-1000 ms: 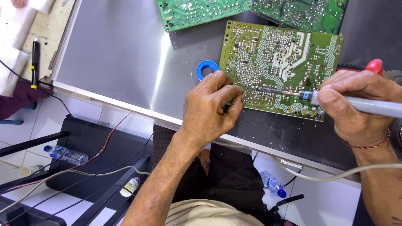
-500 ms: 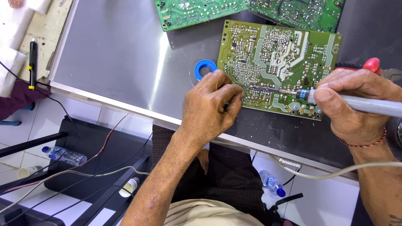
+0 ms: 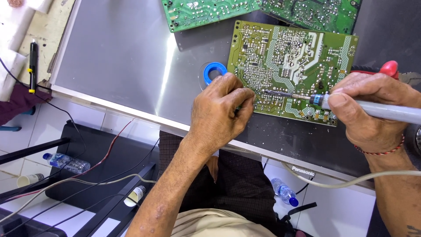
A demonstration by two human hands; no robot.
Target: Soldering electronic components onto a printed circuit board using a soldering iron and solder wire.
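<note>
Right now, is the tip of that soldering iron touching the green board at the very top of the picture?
No, the soldering iron in the right hand has its tip on the yellow-green circuit board.

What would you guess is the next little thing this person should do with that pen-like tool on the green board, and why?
Probably hold the soldering iron steady on that joint a moment longer. Its tip already rests on the solder side of the circuit board, right beside the left hand's fingertips, which are pinched at the same spot. The right hand grips the iron like a pen, so only fine adjustment seems needed.
</note>
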